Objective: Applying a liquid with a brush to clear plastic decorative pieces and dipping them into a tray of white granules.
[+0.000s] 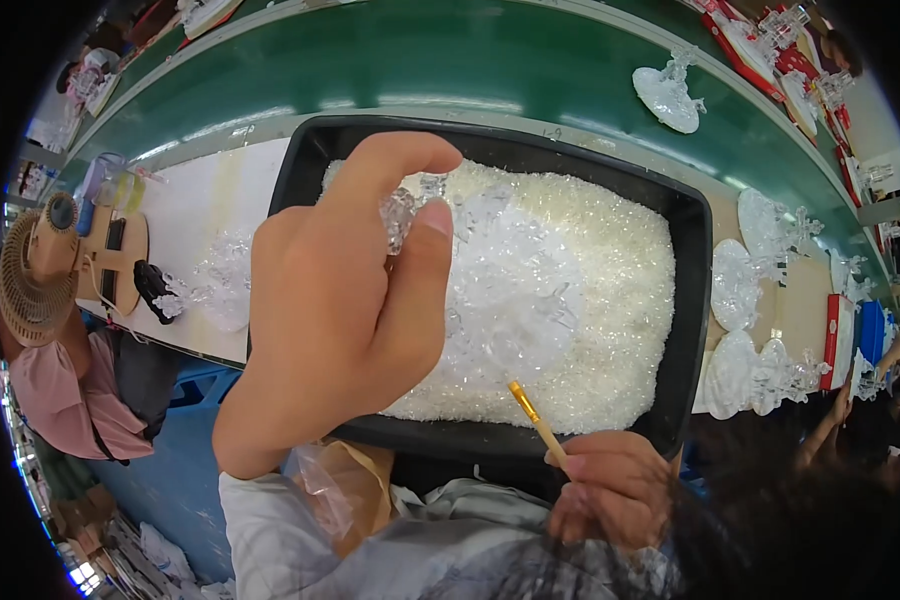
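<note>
My left hand (320, 300) is raised over a black tray (698, 270), its fingers curled round a clear plastic ornament (400, 215). Below and right of it shows a round white glittery base (525, 270) with clear shapes on it. Whether this base is joined to the ornament in my fingers, I cannot tell. Loose whitish glitter (625, 310) fills the tray around the base. My right hand (610, 490), at the tray's near edge, pinches a small paintbrush (540, 430) by its wooden handle. The brush's gold ferrule points up-left toward the base; its bristle tip is hard to make out.
A green conveyor belt (420, 60) runs behind the tray, carrying a clear ornament (670, 97). More ornaments (735, 285) stand on the right. At left are a beige fan (45, 250) and another glittery ornament (225, 280). Other people sit at both sides.
</note>
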Available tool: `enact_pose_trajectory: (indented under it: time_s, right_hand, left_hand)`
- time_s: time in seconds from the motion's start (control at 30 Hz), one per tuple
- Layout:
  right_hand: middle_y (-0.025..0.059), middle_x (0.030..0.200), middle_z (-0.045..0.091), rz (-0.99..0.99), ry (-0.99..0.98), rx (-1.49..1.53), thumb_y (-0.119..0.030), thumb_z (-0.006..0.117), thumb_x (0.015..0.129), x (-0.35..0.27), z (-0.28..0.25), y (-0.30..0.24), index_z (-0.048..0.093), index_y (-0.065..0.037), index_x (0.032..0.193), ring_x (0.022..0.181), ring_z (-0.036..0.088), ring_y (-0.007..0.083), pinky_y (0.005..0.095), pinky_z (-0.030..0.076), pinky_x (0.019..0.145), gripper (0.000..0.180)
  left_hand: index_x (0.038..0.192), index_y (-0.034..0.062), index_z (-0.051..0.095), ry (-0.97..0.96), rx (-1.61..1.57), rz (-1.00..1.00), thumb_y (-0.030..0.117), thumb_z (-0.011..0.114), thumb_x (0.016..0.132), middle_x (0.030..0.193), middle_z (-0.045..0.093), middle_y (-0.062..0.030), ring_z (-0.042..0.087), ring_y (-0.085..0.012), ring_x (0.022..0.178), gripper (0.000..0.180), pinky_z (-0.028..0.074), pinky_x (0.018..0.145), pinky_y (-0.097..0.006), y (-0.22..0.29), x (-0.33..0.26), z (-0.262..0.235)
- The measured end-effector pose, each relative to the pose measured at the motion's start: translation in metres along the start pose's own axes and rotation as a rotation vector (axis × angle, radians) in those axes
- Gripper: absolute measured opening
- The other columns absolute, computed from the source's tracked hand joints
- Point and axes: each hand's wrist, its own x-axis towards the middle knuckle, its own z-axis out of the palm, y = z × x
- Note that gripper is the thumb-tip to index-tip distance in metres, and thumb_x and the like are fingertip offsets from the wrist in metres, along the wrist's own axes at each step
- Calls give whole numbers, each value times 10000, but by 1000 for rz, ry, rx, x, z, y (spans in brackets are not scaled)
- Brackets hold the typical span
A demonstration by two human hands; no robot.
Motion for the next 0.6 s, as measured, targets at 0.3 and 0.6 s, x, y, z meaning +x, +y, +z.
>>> enact_pose_trajectory:
  time_s: [0.3,0.6]
  right_hand:
    - [236,1072,605,57,-357,80,37,862,540,1,-15,-4,527,87,1070,893,693,392,407,586,690,628]
    - [167,729,670,-69,58,1,-123,808,770,-4,11,8,664,20,876,562,676,281,331,574,479,229]
  left_hand:
    - [1183,-25,591,-13,-65,1,39,529,974,575,393,107,278,19,533,227,159,471,-227,-2,-3,2]
    - [1156,-2,603,-9,-27,-33,42,527,972,555,400,96,286,10,517,204,180,463,-224,-3,-5,-1]
